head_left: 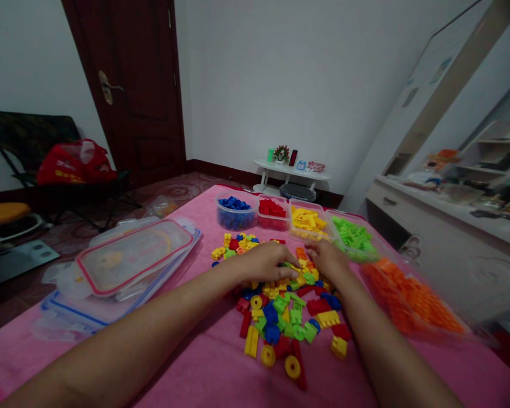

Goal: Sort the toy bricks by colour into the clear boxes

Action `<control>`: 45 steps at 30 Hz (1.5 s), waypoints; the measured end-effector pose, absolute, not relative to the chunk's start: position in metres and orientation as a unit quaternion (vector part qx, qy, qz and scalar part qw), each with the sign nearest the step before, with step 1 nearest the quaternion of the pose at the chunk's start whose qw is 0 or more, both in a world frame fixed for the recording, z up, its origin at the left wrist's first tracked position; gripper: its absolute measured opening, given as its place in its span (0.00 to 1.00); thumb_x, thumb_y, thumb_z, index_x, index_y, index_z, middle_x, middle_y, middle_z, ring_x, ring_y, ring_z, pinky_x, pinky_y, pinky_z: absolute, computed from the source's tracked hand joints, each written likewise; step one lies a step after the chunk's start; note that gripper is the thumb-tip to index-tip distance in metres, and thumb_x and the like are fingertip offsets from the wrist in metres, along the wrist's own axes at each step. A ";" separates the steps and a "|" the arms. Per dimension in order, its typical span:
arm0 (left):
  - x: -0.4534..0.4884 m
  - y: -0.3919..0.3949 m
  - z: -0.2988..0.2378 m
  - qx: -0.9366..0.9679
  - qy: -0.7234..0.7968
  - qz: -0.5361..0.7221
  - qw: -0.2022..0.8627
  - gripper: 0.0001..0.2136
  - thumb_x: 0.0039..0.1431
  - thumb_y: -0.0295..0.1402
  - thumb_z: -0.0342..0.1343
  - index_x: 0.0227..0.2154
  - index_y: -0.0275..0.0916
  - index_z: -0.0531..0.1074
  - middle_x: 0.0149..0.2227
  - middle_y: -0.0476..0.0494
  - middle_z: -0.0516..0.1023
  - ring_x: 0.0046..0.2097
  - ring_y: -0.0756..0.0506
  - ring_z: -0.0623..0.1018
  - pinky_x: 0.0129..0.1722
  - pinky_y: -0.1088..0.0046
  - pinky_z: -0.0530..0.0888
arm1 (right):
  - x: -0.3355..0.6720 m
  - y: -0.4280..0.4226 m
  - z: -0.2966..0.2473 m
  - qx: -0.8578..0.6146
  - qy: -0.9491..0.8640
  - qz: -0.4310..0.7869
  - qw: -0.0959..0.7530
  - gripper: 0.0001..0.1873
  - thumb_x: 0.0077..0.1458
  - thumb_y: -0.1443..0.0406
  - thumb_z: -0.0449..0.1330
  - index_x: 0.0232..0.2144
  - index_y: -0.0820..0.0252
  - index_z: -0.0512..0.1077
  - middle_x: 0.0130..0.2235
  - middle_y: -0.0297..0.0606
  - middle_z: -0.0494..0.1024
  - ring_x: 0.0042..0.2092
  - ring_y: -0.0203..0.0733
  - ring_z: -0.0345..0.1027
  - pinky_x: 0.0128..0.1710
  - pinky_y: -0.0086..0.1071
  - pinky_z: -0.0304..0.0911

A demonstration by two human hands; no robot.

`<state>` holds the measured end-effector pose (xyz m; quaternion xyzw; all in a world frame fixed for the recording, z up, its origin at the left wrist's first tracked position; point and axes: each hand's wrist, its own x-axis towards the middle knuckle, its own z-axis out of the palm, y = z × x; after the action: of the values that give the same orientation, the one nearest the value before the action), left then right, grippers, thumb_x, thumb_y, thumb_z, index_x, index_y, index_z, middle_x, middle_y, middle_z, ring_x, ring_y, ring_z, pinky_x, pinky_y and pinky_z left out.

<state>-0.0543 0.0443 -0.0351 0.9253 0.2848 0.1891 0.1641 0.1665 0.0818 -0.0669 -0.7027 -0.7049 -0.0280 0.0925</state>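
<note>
A loose pile of mixed toy building bricks (295,306) in yellow, green, blue and red lies on the pink cloth between my forearms. My left hand (270,262) reaches over the pile's middle, its thumb and fingers apart above yellow bricks. Close by, my right hand (328,259) rests at the pile's far right edge, beside orange bricks (301,254). Its fingers are curled, and what they hold, if anything, is hidden. Beyond the hands stand tubs of blue bricks (234,204), red bricks (272,208), yellow bricks (308,220) and green bricks (353,235).
A clear box of orange bricks (416,297) stands right of my right forearm. Stacked clear lids (136,258) lie on the pink cloth (187,362) at left. A white cabinet (429,238) is at right; a chair holds a red bag (76,163) at far left.
</note>
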 end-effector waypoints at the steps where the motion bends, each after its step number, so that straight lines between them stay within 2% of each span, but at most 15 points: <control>1: -0.060 0.050 -0.032 0.918 0.300 0.199 0.164 0.14 0.56 0.36 0.53 0.43 0.40 0.75 0.41 0.43 0.79 0.39 0.48 0.77 0.40 0.77 0.70 | 0.168 0.081 -0.066 -0.703 -0.701 -0.017 0.120 0.17 0.52 0.58 0.54 0.43 0.51 0.74 0.44 0.41 0.75 0.42 0.45 0.69 0.35 0.33 0.59; 4: -0.085 0.070 -0.020 0.879 0.398 0.231 0.127 0.12 0.53 0.27 0.53 0.39 0.37 0.77 0.38 0.44 0.80 0.38 0.48 0.77 0.38 0.77 0.70 | 0.169 0.076 -0.056 -0.703 -0.683 0.000 0.198 0.15 0.49 0.55 0.56 0.37 0.54 0.73 0.34 0.38 0.76 0.34 0.41 0.69 0.29 0.29 0.56; 6: -0.104 0.080 -0.013 0.850 0.475 0.211 0.086 0.13 0.51 0.25 0.52 0.38 0.37 0.77 0.37 0.43 0.80 0.38 0.47 0.77 0.37 0.77 0.69 | 0.163 0.071 -0.046 -0.692 -0.684 0.016 0.230 0.13 0.47 0.56 0.57 0.32 0.57 0.71 0.28 0.36 0.74 0.29 0.39 0.66 0.25 0.27 0.53; 11: -0.137 0.088 -0.015 0.789 0.612 0.037 0.047 0.16 0.45 0.27 0.56 0.39 0.44 0.77 0.39 0.43 0.80 0.37 0.45 0.77 0.34 0.77 0.69 | 0.134 0.051 -0.021 -0.589 -0.755 0.169 0.233 0.07 0.46 0.63 0.56 0.28 0.60 0.70 0.20 0.32 0.70 0.21 0.33 0.60 0.22 0.26 0.50; 13: -0.140 0.088 -0.020 0.781 0.622 -0.011 0.058 0.18 0.42 0.25 0.57 0.39 0.45 0.77 0.38 0.42 0.80 0.37 0.44 0.77 0.32 0.76 0.69 | 0.122 0.041 -0.014 -0.527 -0.799 0.196 0.214 0.07 0.45 0.66 0.55 0.29 0.60 0.72 0.23 0.33 0.73 0.24 0.33 0.62 0.24 0.26 0.52; 16: -0.139 0.086 -0.023 0.779 0.625 -0.021 0.056 0.16 0.40 0.25 0.59 0.35 0.45 0.79 0.36 0.41 0.80 0.36 0.44 0.77 0.32 0.76 0.69 | 0.110 0.029 -0.012 -0.463 -0.849 0.183 0.176 0.10 0.44 0.69 0.56 0.31 0.58 0.75 0.29 0.34 0.75 0.29 0.35 0.65 0.28 0.26 0.55; 19: -0.137 0.085 -0.018 0.766 0.642 -0.017 0.027 0.13 0.39 0.26 0.60 0.32 0.43 0.79 0.35 0.40 0.80 0.37 0.43 0.77 0.33 0.75 0.69 | 0.103 0.021 -0.017 -0.463 -0.860 0.180 0.117 0.10 0.41 0.68 0.59 0.31 0.57 0.76 0.29 0.34 0.75 0.29 0.35 0.65 0.28 0.27 0.55; 23: -0.133 0.082 -0.007 0.793 0.607 0.048 0.016 0.13 0.44 0.26 0.55 0.34 0.43 0.79 0.36 0.42 0.80 0.36 0.44 0.77 0.33 0.75 0.69 | 0.096 0.014 -0.020 -0.496 -0.853 0.149 0.066 0.12 0.39 0.68 0.62 0.31 0.56 0.77 0.33 0.37 0.76 0.34 0.39 0.67 0.32 0.29 0.57; 26: -0.127 0.079 -0.004 0.836 0.539 0.087 0.060 0.13 0.46 0.29 0.54 0.34 0.41 0.79 0.34 0.43 0.80 0.33 0.46 0.76 0.30 0.77 0.68 | 0.096 0.014 -0.017 -0.496 -0.855 0.145 0.049 0.12 0.38 0.71 0.60 0.29 0.56 0.76 0.32 0.36 0.76 0.33 0.39 0.67 0.31 0.28 0.57; 29: -0.120 0.074 -0.007 0.861 0.494 0.073 0.099 0.14 0.42 0.31 0.58 0.36 0.41 0.79 0.34 0.45 0.80 0.33 0.47 0.76 0.31 0.78 0.68 | 0.098 0.019 -0.016 -0.486 -0.855 0.156 0.096 0.12 0.40 0.70 0.59 0.30 0.57 0.76 0.31 0.35 0.77 0.31 0.38 0.68 0.30 0.28 0.57; 33: -0.111 0.069 -0.012 0.862 0.496 0.051 0.093 0.17 0.39 0.28 0.59 0.36 0.45 0.78 0.36 0.46 0.80 0.37 0.46 0.76 0.35 0.78 0.68 | 0.092 0.030 -0.023 -0.478 -0.830 0.148 0.245 0.16 0.44 0.70 0.56 0.37 0.58 0.76 0.40 0.38 0.78 0.41 0.42 0.69 0.42 0.32 0.60; 35: -0.108 0.067 -0.012 0.860 0.502 0.040 0.086 0.16 0.40 0.28 0.58 0.36 0.45 0.79 0.35 0.45 0.80 0.36 0.45 0.76 0.34 0.77 0.68 | 0.083 0.033 -0.033 -0.472 -0.820 0.155 0.283 0.19 0.45 0.70 0.56 0.41 0.59 0.75 0.43 0.39 0.77 0.45 0.43 0.68 0.46 0.34 0.60; 38: -0.103 0.064 -0.010 0.858 0.507 0.026 0.076 0.14 0.40 0.30 0.58 0.34 0.44 0.79 0.33 0.44 0.80 0.33 0.45 0.76 0.29 0.76 0.68 | 0.072 0.033 -0.048 -0.472 -0.827 0.153 0.265 0.19 0.47 0.68 0.58 0.44 0.59 0.74 0.45 0.41 0.76 0.46 0.45 0.68 0.48 0.35 0.59; 42: -0.100 0.060 -0.010 0.848 0.524 0.034 0.070 0.13 0.38 0.32 0.59 0.32 0.44 0.79 0.31 0.44 0.80 0.32 0.45 0.76 0.29 0.77 0.68 | 0.069 0.032 -0.059 -0.488 -0.832 0.135 0.228 0.16 0.48 0.65 0.58 0.41 0.59 0.76 0.43 0.42 0.77 0.46 0.45 0.68 0.48 0.36 0.59; 45: -0.101 0.063 -0.012 0.841 0.532 0.062 0.075 0.12 0.38 0.31 0.59 0.30 0.42 0.80 0.29 0.44 0.80 0.31 0.46 0.76 0.29 0.77 0.68 | 0.073 0.035 -0.058 -0.498 -0.811 0.132 0.276 0.14 0.47 0.66 0.58 0.38 0.59 0.77 0.41 0.41 0.78 0.43 0.44 0.69 0.46 0.35 0.60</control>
<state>-0.1010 0.0628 -0.0118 0.8414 0.5316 0.0619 0.0751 0.0726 0.0350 -0.0579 -0.4978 -0.8114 0.1322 0.2763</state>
